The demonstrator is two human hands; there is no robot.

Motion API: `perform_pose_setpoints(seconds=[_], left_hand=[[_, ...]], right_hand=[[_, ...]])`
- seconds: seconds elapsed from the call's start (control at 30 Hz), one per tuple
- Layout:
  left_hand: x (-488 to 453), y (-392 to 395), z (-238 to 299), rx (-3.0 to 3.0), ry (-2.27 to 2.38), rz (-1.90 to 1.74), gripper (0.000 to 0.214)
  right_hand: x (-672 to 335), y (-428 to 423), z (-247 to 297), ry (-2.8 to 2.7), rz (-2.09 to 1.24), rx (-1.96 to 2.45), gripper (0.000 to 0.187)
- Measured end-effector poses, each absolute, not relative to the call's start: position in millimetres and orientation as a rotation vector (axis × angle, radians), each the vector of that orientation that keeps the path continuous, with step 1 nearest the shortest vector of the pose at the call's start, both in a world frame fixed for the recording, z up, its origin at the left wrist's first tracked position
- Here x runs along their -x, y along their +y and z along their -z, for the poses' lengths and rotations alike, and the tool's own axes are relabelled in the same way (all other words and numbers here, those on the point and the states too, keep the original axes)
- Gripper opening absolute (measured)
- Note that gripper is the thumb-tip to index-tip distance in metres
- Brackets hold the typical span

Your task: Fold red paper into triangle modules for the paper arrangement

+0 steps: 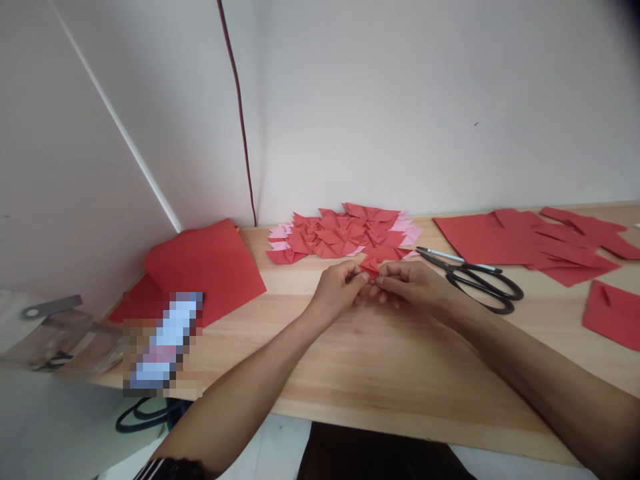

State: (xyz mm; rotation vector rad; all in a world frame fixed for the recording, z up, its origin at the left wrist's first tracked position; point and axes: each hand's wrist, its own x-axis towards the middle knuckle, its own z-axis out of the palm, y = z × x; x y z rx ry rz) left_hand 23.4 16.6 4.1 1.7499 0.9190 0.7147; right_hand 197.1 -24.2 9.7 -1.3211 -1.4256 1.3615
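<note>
Between my two hands is a small piece of folded red paper (371,266), held just above the wooden table. My left hand (341,283) pinches its left side between thumb and fingers. On the other side my right hand (407,283) grips it the same way, fingers curled beneath. The fingers hide the paper's lower part. Right behind it lies a heap of folded red paper pieces (340,233), with pink pieces (411,230) showing at its edges.
Black-handled scissors (483,283) and a pen (440,254) lie right of my hands. Beyond them are red paper sheets (480,237) and a red paper stack (613,313). At left are large red sheets (215,267), a blurred-out phone (167,340) and a clear plastic bag (85,343).
</note>
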Motion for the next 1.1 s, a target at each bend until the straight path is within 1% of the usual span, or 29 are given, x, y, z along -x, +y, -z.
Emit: perform_pose_setpoints(seconds=[0.23,0.47,0.73,0.9,1.1], left_hand=[[-23.6,15.6,-7.4,-1.831,0.909,-0.768,0.022],[-23.3,17.0,-4.9,-1.688,0.862,-0.736,0.020],[-22.9,17.7,-6.2,-1.802,0.894,-0.757,0.025],[-20.9,18.9,-6.7,-1.783,0.884,-0.766,0.025],[-19.9,17.9,-7.1,-1.729,0.803,-0.760,0.026]], right_hand=[[-193.9,-24.1,-5.6,-1.413,-1.308,1.344,0.031],[-197.7,-24.1,-4.0,-1.436,-1.337,1.313,0.030],[-197.4,-23.0,-0.4,-1.427,-1.337,1.348,0.031],[-201.2,-22.0,6.0,-1.484,-1.342,1.315,0.035],[-200.7,-23.5,3.5,-1.412,-1.352,1.342,0.039]])
